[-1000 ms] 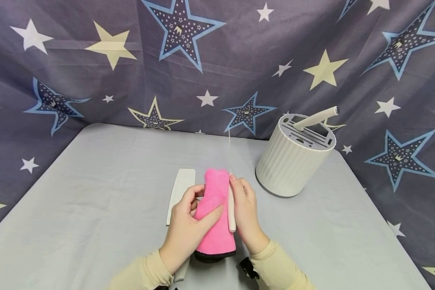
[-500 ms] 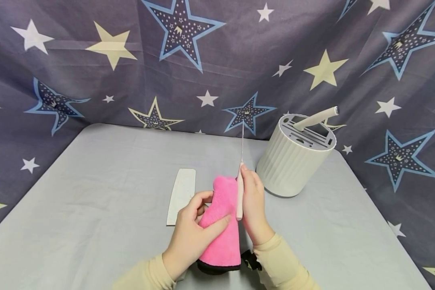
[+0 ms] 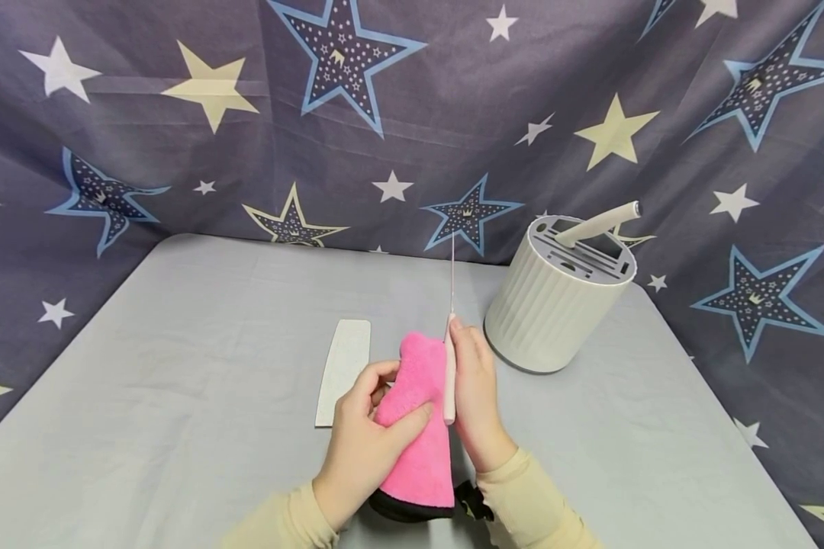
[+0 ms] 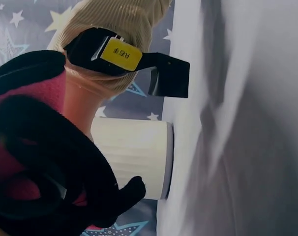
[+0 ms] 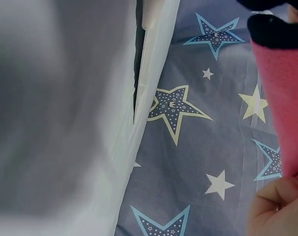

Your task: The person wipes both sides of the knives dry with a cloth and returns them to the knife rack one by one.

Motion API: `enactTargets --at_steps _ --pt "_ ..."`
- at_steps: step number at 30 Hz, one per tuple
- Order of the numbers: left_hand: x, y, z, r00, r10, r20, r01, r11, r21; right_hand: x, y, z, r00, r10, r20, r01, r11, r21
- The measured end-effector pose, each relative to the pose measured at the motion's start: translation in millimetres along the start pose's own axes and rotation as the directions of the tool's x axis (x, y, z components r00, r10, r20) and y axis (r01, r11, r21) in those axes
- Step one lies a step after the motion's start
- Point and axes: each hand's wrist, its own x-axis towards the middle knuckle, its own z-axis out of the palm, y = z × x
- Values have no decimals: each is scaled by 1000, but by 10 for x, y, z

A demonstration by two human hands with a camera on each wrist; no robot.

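Observation:
My left hand [image 3: 367, 446] grips a folded pink cloth [image 3: 422, 457] with black edging, thumb on top. My right hand [image 3: 477, 393] holds the pale handle of a knife [image 3: 449, 381] upright along the cloth's right side. Its thin blade, seen edge-on, points away from me. The left wrist view shows the cloth's black border [image 4: 104, 177] hanging in loops. In the right wrist view the left fingers [image 5: 279, 204] pinch the pink fabric. Left of the cloth, a wide pale knife blade [image 3: 346, 366] lies on the table, its handle hidden under my left arm.
A white ribbed knife block [image 3: 556, 305] stands at the right rear, with one pale-handled knife [image 3: 600, 223] sticking out of its slotted top. Grey cloth covers the table [image 3: 178, 381]. Behind it hangs a dark curtain [image 3: 453, 76] printed with stars.
Both hands, the cloth and the held knife shifted right, the cloth also toward me. In the last half second the knife and right hand came slightly back left.

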Motion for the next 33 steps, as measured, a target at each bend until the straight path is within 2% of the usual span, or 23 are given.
enactTargets --at_steps 3,9,14,22,33 --pt "10 4 -5 1000 -1 -8 1 1000 3 -24 7 8 1000 -10 -2 10 1000 -12" --pt "57 10 -26 999 25 -37 -25 1000 8 -106 17 22 1000 2 -8 -3 995 -103" --pt "89 18 -47 997 49 -57 -48 999 6 -165 38 31 1000 19 9 -17 993 -118" --pt "131 20 -82 995 62 -79 -61 998 9 -246 75 27 997 41 61 -35 994 -103" --pt "182 50 -103 996 41 -83 -43 999 -22 -313 82 51 995 40 92 -34 998 -61"
